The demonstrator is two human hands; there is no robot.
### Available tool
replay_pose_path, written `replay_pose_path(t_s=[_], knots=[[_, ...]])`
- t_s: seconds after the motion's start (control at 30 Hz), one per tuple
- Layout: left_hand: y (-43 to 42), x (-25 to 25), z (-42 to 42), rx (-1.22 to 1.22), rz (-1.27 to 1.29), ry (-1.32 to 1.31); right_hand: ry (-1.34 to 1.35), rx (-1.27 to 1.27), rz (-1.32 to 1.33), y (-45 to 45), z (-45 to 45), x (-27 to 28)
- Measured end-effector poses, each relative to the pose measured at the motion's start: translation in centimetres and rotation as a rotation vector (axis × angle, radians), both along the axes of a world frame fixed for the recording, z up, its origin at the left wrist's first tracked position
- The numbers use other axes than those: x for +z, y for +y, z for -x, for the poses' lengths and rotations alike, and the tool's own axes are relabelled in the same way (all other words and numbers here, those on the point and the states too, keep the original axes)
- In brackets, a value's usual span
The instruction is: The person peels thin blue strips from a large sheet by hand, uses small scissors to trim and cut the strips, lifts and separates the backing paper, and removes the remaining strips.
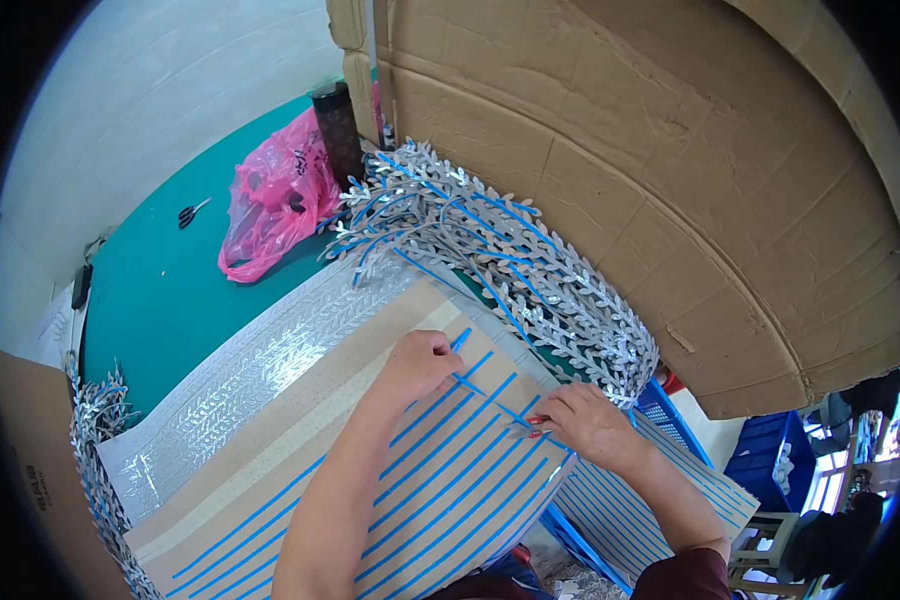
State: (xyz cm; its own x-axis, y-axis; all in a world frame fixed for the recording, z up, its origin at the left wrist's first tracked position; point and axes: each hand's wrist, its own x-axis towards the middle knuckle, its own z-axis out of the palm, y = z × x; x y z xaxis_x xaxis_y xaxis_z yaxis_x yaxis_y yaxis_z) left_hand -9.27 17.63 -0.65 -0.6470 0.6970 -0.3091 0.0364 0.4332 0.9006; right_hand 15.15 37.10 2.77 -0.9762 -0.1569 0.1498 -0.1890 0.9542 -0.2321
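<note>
My left hand (420,364) is closed in a pinch on a narrow blue strip (478,388). That strip stretches across toward my right hand (588,424), above a brown sheet (380,365) lined with several parallel blue strips. Closed in my right hand is a small red-handled tool (536,427) with a metal end, which looks like snips; my fingers partly cover it. Both hands are over the upper part of the sheet. Beyond them lies a heap of silver leaf garlands (510,250) with blue strips among the leaves.
A clear sheet with embossed silver leaves (300,355) lies left of the brown one. On the green table (170,270) are black scissors (194,212), a pink plastic bag (280,190) and a dark bottle (338,135). Tall cardboard (610,150) stands behind; a second striped sheet (640,510) lies at right.
</note>
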Motion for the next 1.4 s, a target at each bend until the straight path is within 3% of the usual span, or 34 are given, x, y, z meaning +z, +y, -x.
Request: replay_pose_path(t_s=[0.17, 0.37, 0.57, 0.67, 0.77, 0.87, 1.07, 1.27, 1.4], knots=[[-0.1, 0.0, 0.0, 0.002, -0.008, 0.014, -0.002, 0.001, -0.029, 0.5, -0.3, 0.2], [-0.1, -0.1, -0.2, 0.020, -0.027, 0.004, -0.032, -0.214, -0.057, -0.4, -1.1, -0.1], [-0.2, -0.3, 0.0, 0.020, -0.042, 0.003, 0.005, -0.091, 0.124, -0.1, -1.7, 0.7], [-0.2, -0.2, 0.0, 0.013, -0.041, 0.016, -0.070, -0.140, 0.090, 0.4, -2.2, 1.0], [-0.3, -0.2, -0.1, 0.020, -0.045, 0.003, 0.038, -0.250, 0.023, 1.2, -2.6, -1.0], [-0.2, -0.5, -0.1, 0.018, -0.054, -0.002, 0.075, -0.331, 0.156, 0.2, -2.2, -0.4], [-0.2, -0.6, 0.1, 0.012, -0.049, -0.004, 0.068, -0.426, 0.055, -0.8, -2.2, -0.4], [-0.2, -0.4, 0.0, 0.015, -0.036, -0.007, 0.002, -0.487, -0.520, -3.7, -0.9, -0.3], [-0.2, -0.7, 0.2, 0.010, -0.042, -0.006, 0.220, -0.471, -0.407, -5.4, 1.7, 0.8]])
